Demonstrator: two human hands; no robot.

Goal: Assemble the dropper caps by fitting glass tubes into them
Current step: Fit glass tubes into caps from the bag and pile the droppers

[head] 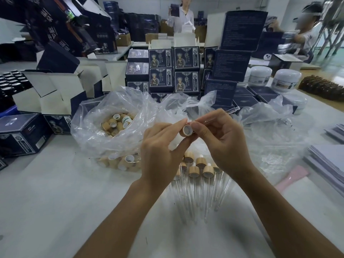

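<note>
1. At the far left of the white table [55, 192], dark blue cartons [22, 133] lie beside open boxes with pale flaps [55, 90].
2. A clear plastic bag [104, 112], its mouth open, holds loose bamboo dropper caps [113, 123]; more caps show through the bag's lower fold.
3. The left hand [160, 151] is raised above the table, its thumb and fingers curled round a single bamboo cap [186, 130], with the cap's white-lined opening turned toward the camera.
4. Below the hands, finished droppers [197, 168] lie in a fan on the table, caps away from the camera and glass stems pointing toward it.
5. The right hand [221, 144] pinches a glass tube [219, 116] between thumb and forefinger; the tube slants up and to the right, and its lower end sits at the cap's rim. Whether it is already inside the cap I cannot tell.
6. Behind the hands, stacked printed blue boxes [175, 71] stand in rows, and crumpled clear plastic [270, 123] spreads to the right.
7. Further right are white jars [286, 79], a pink flat piece [292, 175], and stacks of pale sheets [327, 161] at the table's edge.
</note>
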